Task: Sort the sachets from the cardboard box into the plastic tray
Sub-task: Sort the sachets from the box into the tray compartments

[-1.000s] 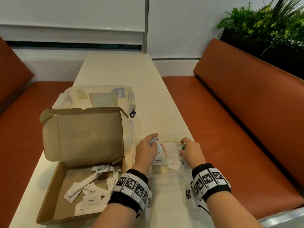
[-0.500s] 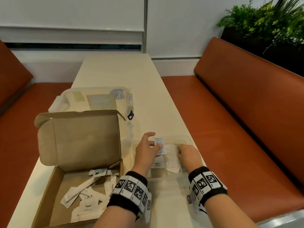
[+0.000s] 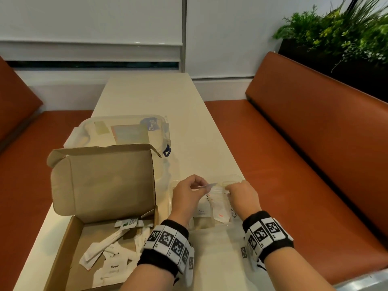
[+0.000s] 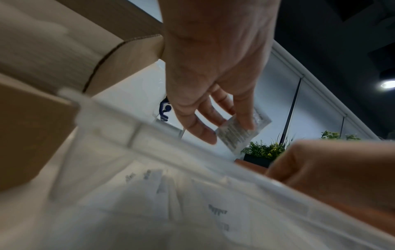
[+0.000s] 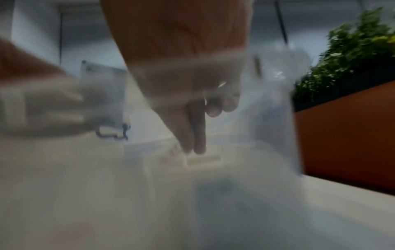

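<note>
The open cardboard box point(image 3: 63, 255) sits at the left with several white sachets point(image 3: 111, 255) loose on its floor. To its right is the clear plastic tray point(image 3: 233, 176), with rows of sachets point(image 3: 219, 208) standing in it. My left hand point(image 3: 201, 184) hovers over the tray's far end and pinches one small printed sachet point(image 3: 211, 185) between thumb and fingers. In the left wrist view the left hand point(image 4: 233, 132) holds that sachet point(image 4: 233, 138) above the tray wall point(image 4: 149, 135). My right hand point(image 3: 230, 189) reaches into the tray's far right part. In the blurred right wrist view, the right hand point(image 5: 194, 150) has two straight fingers pressing down on the sachets.
A clear lidded plastic container point(image 3: 126, 131) stands behind the box's raised lid point(image 3: 102, 181). The narrow cream table point(image 3: 147, 97) runs away from me, with orange benches point(image 3: 294, 164) on both sides. A planter with green plants point(image 3: 336, 34) stands behind the right bench.
My left hand has turned the sachet from face-on to nearly edge-on, still above the tray's far end. My right hand has slid further along the sachet rows towards the tray's far end.
</note>
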Demonstrator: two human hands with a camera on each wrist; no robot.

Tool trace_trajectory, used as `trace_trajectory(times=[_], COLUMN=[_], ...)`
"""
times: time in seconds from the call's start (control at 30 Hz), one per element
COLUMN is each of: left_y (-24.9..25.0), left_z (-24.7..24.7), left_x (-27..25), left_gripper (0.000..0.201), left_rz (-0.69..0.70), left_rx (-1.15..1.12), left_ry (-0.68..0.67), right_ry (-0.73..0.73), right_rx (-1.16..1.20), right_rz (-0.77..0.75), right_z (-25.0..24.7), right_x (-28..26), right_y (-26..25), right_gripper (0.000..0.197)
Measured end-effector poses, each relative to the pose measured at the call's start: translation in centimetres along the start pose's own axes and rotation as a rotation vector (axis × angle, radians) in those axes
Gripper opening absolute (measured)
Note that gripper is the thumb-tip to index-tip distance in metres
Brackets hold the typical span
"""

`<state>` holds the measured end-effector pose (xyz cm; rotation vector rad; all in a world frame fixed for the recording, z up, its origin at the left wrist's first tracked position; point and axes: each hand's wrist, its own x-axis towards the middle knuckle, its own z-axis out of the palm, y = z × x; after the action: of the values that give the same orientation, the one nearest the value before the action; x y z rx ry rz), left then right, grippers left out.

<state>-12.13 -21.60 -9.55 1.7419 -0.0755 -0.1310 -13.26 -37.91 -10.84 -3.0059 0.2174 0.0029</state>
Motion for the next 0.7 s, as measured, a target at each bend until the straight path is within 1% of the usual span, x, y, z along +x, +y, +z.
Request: trace_trajectory(times=[0.07, 0.1, 0.17, 0.2, 0.23, 0.27, 0.33, 0.37, 0.4, 0.43, 0.5, 0.57, 0.6, 0.7], left_y=[0.1, 0.2, 0.4, 0.5, 0.5, 0.5, 0.3, 0.2, 0.2, 0.3, 0.4, 0.4, 0.3, 0.1], left_z=[-0.1, -0.1, -0.2, -0.3, -0.3, -0.3, -0.4, -0.5, -0.6, -0.6, -0.7, -0.6, -0.6, -0.6], left_x=[-0.1, -0.2, -0.3, -0.3, -0.3, -0.2, -0.1, 0.0, 0.0, -0.1, -0.2, -0.3, -0.3, 0.1], left_gripper=[0.016, 0.02, 0.025, 0.025, 0.024, 0.023, 0.029, 0.032, 0.03, 0.025, 0.021, 0.021, 0.02, 0.015], left_rz=[0.032, 0.053, 0.085, 0.098, 0.111, 0.118, 0.108, 0.082, 0.042, -0.005, -0.08, -0.099, -0.09, -0.051], left_rx=[0.029, 0.041, 0.03, 0.019, 0.012, 0.007, -0.023, -0.064, -0.129, -0.208, -0.294, -0.281, -0.277, -0.243], left_ry=[0.005, 0.011, 0.015, 0.012, 0.013, 0.023, 0.067, 0.098, 0.121, 0.121, 0.059, -0.006, -0.015, 0.025], right_ry=[0.096, 0.097, -0.005, -0.064, -0.102, -0.118, -0.079, -0.036, 0.005, 0.041, 0.085, 0.091, 0.083, 0.009], right_rx=[0.273, 0.465, 0.86, 1.01, 1.122, 1.196, 1.249, 1.244, 1.233, 1.229, 1.25, 1.285, 1.298, 1.312], right_rz=[0.065, 0.087, 0.106, 0.108, 0.106, 0.105, 0.115, 0.122, 0.127, 0.13, 0.133, 0.144, 0.154, 0.176], right_z=[-1.4, -2.1, -3.3, -3.8, -4.1, -4.4, -4.4, -4.3, -4.2, -4.1, -4.1, -4.1, -4.1, -3.6], right_x=[-0.2, -0.2, -0.5, -0.7, -0.9, -1.0, -1.1, -1.0, -1.0, -1.0, -0.9, -0.8, -0.9, -1.1], right_y=[-0.8, -1.2, -2.1, -2.5, -2.7, -2.9, -3.0, -3.0, -3.0, -3.0, -3.0, -3.1, -3.2, -3.1], right_gripper=[0.024, 0.024, 0.02, 0.015, 0.012, 0.013, 0.017, 0.018, 0.018, 0.018, 0.021, 0.028, 0.031, 0.036])
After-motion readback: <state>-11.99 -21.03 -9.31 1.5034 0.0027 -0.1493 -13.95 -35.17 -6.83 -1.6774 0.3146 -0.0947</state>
